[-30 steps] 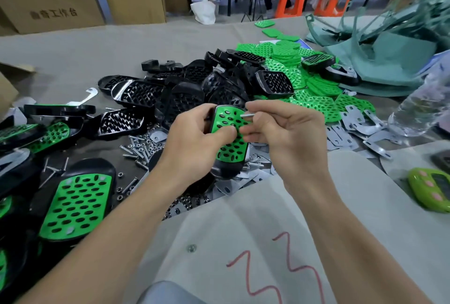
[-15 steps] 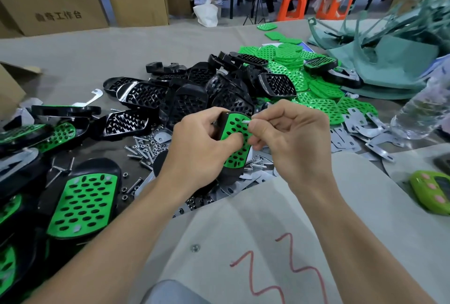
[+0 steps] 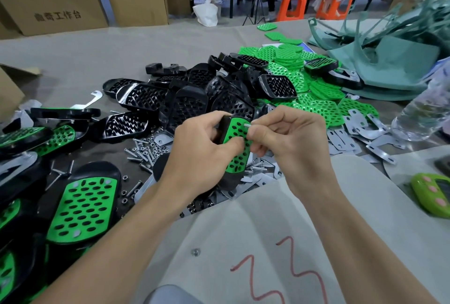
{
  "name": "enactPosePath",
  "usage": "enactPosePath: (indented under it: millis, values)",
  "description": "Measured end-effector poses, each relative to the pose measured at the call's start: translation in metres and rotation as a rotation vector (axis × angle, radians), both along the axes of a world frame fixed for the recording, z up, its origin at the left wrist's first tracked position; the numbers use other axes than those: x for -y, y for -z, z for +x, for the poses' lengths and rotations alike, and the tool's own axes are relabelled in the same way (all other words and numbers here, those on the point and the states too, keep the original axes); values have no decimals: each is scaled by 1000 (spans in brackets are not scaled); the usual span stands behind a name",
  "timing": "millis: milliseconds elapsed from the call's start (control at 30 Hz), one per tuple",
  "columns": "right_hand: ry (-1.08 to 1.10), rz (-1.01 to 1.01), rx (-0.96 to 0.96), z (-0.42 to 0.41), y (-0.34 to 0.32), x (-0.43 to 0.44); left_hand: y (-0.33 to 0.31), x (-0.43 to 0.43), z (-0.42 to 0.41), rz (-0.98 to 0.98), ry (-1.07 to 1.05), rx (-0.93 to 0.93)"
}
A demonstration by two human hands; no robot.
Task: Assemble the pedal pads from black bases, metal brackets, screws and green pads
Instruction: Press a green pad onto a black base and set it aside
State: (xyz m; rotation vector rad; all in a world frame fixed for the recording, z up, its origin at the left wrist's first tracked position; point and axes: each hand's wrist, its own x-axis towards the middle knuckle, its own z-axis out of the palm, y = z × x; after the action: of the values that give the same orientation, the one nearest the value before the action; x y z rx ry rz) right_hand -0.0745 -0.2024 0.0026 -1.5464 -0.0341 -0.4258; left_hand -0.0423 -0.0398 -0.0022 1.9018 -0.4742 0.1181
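The bench shows you are partway through a long run. The pile of black bases in the middle is big, so much is left to assemble. Right of that pile lies a wide heap of loose green pads. Left of it and nearer you sit several finished pedal pads, green already set into black. Right of the pile and nearer you, metal brackets lie scattered, with a water bottle beyond them at the bench edge.

Just in front of the pile, your left hand grips the pedal pad in progress, fingers clamped round its base with the green face towards you. Your right hand pinches a screw between thumb and forefinger, its tip at a hole near the pad's upper end. This looks like the fastening step. I cannot tell whether a bracket is on the back.

Loose screws and nuts litter the bench under your hands, in front of the pile, so a dropped one would be hard to find.
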Motion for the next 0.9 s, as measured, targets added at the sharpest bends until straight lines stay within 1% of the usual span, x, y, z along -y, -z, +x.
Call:
enactPosePath:
  millis: [100, 267, 333, 433, 500, 567, 633, 667, 733, 767, 833, 900]
  values:
    - [-27, -20, 9, -2, -2, 2, -1, 0, -2, -10, 25, 4]
    - [-57, 13, -21, -4, -2, 6, 2, 2, -5, -65, 54, -2]
    - [-76, 76, -40, -4, 0, 6, 5, 6, -9, -90, 50, 19]
    - [-87, 221, -117, -3, 3, 3, 8, 11, -14, -24, 5, 92]
    - [-22, 175, -98, -1, 5, 1, 9, 13, -15, -46, 3, 89]
    - [78, 82, -74, 2, 5, 3, 7, 13, -15, -147, 26, 33]
    - [126, 46, -134, 3, 6, 11, 4, 13, -16, -225, 60, -37]
    - [63, 57, -184, 3, 5, 14, 3, 14, -16, -259, 82, -73]
    - [-201, 122, -259, 2, 4, 14, 0, 13, -16, -286, 116, -119]
    - [-288, 169, -279, 2, 5, 14, 0, 13, -16, -273, 127, -126]
    - [-298, 231, -300, 1, 5, 16, 0, 13, -16, -228, 134, -136]
    - [-227, 259, -311, 1, 5, 19, -1, 13, -16, -160, 106, -143]
